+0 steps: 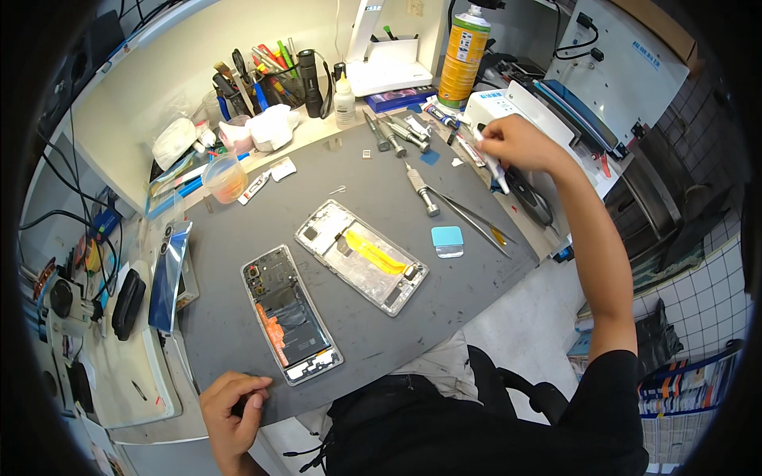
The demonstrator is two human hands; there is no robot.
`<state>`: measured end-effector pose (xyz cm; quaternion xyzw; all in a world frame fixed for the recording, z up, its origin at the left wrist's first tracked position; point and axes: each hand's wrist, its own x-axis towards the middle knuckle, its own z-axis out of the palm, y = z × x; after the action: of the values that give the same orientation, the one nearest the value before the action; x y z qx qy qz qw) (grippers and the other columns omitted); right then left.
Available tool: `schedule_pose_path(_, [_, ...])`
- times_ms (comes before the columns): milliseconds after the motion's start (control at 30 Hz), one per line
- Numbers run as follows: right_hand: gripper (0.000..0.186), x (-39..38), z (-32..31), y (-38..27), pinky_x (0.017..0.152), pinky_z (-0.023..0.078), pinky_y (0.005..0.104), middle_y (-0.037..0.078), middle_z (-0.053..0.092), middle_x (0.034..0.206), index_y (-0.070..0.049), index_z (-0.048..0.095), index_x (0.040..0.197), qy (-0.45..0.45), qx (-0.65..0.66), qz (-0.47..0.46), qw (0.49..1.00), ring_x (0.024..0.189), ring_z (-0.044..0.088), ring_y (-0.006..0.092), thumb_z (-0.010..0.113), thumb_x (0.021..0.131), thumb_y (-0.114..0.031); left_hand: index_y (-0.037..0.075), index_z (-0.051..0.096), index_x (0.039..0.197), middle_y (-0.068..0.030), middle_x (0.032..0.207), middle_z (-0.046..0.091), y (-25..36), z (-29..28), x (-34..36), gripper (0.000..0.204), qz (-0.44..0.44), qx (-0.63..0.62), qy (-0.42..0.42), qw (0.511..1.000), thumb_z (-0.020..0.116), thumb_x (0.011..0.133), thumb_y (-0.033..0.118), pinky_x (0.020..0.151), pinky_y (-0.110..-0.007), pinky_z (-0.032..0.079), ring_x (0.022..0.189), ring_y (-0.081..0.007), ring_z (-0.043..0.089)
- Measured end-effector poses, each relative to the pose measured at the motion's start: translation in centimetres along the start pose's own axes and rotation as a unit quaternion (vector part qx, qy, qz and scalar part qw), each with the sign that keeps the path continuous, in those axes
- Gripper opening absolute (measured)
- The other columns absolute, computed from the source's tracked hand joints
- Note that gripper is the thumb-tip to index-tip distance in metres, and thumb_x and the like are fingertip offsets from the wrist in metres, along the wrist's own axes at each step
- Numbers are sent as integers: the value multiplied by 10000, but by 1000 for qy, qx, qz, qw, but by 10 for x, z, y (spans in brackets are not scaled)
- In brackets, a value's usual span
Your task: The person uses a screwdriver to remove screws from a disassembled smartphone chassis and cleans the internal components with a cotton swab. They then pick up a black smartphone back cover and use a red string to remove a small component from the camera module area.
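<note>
At the front left edge of the grey mat (468, 285), my left hand (232, 408) rests with its fingers loosely curled and nothing seen in them. Just beyond it lies an opened phone (298, 317), its black battery and orange ribbon exposed. To the right of that is a bare phone frame (361, 258) with a yellow strip along it. My right hand (520, 143) reaches to the far right, its thumb and fingers closed on a slim white tube (496, 173). My fingers cover part of the tube. Tweezers (472, 218) and a screwdriver (421, 190) lie nearby on the mat.
Several more screwdrivers (405, 135) lie at the back of the mat, near a yellow spray can (464, 59). A clear cup (225, 178) stands at the back left. A blue phone back (169, 278) leans at the left edge. A teal-topped block (447, 240) sits right of the frame.
</note>
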<state>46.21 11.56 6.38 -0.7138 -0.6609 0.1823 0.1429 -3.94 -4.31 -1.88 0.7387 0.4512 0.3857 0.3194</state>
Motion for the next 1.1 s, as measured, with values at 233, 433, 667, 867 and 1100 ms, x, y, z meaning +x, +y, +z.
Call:
schedule_pose_path(233, [294, 0, 21, -13, 674, 528, 382, 160, 698, 740, 14, 693, 874, -33, -272, 20, 962, 685, 688, 261, 723, 822, -273, -36, 716, 937, -105, 758, 646, 5, 0, 1, 194, -22, -1, 3, 1000, 617, 771, -38, 601, -253, 464, 674, -163, 618])
schedule_pose_path(433, [278, 14, 12, -25, 788, 557, 417, 231, 703, 920, 40, 709, 880, -22, -257, 65, 964, 896, 695, 339, 722, 841, -235, -31, 717, 929, -105, 761, 650, 2, 1, 2, 195, -2, 3, 3, 1000, 620, 760, -39, 595, -254, 462, 674, -162, 620])
schedule_pose_path(667, [139, 59, -13, -15, 780, 552, 427, 165, 715, 950, -53, 727, 920, 78, -353, -56, 931, 917, 688, 332, 637, 835, -115, -35, 720, 932, -107, 770, 653, 2, -2, 3, 200, -22, -19, -2, 1000, 620, 759, -37, 600, -257, 464, 681, -165, 624])
schedule_pose_path(867, [163, 84, -12, -7, 802, 545, 417, 108, 728, 970, -112, 741, 935, 87, -335, -86, 934, 964, 684, 289, 610, 840, -89, -36, 721, 931, -110, 772, 656, 1, -3, 4, 187, -22, -23, -6, 999, 627, 770, -19, 610, -257, 464, 684, -173, 627])
schedule_pose_path(1100, [192, 95, -1, -17, 797, 544, 411, 91, 734, 986, -116, 751, 989, 33, -282, -99, 954, 937, 687, 288, 639, 839, -158, -38, 719, 923, -106, 746, 654, -2, -5, 6, 165, -25, -46, -6, 999, 639, 791, 21, 619, -264, 464, 684, -175, 629])
